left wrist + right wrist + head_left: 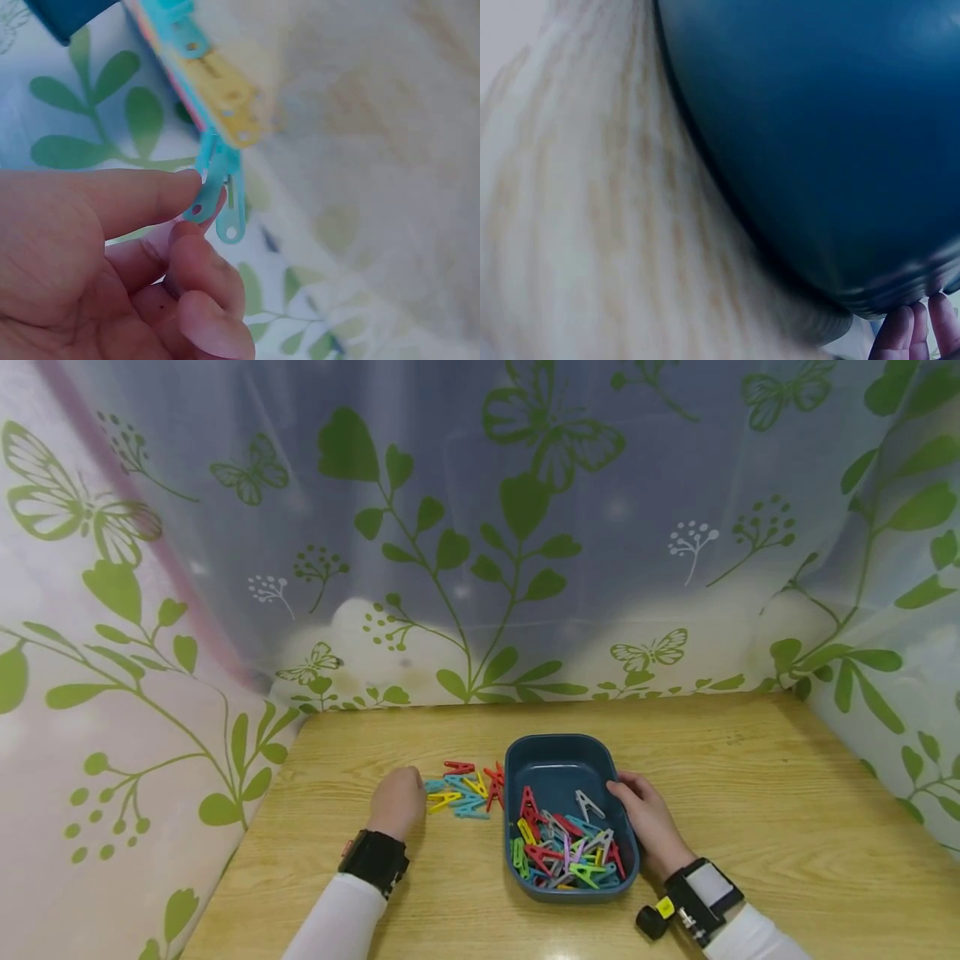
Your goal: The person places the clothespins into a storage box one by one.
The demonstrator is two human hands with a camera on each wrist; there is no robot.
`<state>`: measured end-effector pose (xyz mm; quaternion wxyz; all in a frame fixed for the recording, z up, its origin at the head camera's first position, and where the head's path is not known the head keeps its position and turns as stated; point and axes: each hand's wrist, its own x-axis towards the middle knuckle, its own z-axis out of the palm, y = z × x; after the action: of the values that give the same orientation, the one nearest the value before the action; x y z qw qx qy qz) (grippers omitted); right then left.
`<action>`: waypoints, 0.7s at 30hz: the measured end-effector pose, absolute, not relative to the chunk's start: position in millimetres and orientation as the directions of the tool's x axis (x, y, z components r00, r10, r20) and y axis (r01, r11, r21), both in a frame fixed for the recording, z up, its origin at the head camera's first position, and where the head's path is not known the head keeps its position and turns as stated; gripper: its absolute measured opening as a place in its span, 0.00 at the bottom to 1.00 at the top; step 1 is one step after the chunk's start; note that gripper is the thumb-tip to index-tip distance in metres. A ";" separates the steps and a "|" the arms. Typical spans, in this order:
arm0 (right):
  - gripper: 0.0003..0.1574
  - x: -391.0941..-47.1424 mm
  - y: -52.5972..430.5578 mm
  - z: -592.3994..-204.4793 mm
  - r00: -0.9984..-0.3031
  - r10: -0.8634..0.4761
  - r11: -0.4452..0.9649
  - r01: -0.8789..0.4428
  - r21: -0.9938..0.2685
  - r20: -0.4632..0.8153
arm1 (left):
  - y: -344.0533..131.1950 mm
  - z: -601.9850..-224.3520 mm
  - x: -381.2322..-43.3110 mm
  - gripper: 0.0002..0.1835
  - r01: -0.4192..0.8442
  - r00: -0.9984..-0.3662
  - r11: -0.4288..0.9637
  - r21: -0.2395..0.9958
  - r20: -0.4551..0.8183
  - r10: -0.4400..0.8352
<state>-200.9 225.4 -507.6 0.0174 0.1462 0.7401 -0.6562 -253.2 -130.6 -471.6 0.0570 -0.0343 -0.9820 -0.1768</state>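
My left hand (397, 803) is at the left side of a small pile of clothespins (468, 804), which are red, yellow and light blue. In the left wrist view its thumb and index finger pinch the handle end of a light blue clothespin (206, 196), with other clothespins close by it. To the right of the pile stands a dark blue plastic basin (562, 745), holding many mixed-colour clothespins (570, 852) mostly in its near half. My right hand (654, 818) holds the basin's right rim, thumb at the edge and fingers (895, 334) against the outer wall.
Everything lies on a light wood-grain table (750, 810). A curtain (465, 568) with green leaves and butterflies hangs along the back and both sides. Each wrist wears a black strap (375, 862) with a device on it.
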 end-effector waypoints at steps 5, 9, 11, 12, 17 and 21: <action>0.34 -201.2 225.3 -507.9 -0.957 0.193 0.093 0.240 -0.966 -0.219 | -123.0 -457.8 -245.8 0.10 0.103 -0.984 0.923 0.370 0.174 0.040; 0.35 -201.7 226.0 -509.3 -0.959 0.182 0.102 0.239 -0.966 -0.218 | -111.3 -444.4 -236.2 0.08 0.135 -0.980 0.913 0.386 0.187 0.065; 0.36 -202.0 226.4 -510.0 -0.960 0.175 0.105 0.240 -0.965 -0.220 | -104.1 -439.2 -229.1 0.07 0.170 -0.973 0.898 0.405 0.215 0.087; 0.37 -202.0 226.7 -510.4 -0.960 0.173 0.103 0.242 -0.965 -0.222 | -100.1 -436.5 -225.1 0.06 0.188 -0.969 0.892 0.412 0.228 0.099; 0.37 -202.3 227.1 -511.5 -0.958 0.179 0.103 0.243 -0.965 -0.222 | -78.7 -426.3 -206.2 0.03 0.272 -0.947 0.857 0.438 0.281 0.156; 0.36 -202.3 226.8 -511.3 -0.960 0.180 0.106 0.236 -0.966 -0.215 | -60.0 -421.5 -193.2 0.03 0.349 -0.921 0.831 0.433 0.324 0.218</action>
<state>-202.3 226.8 -511.3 0.0215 0.1401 0.7432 -0.6539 -193.2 -60.0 -421.5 0.1316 -0.1494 -0.9478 -0.2490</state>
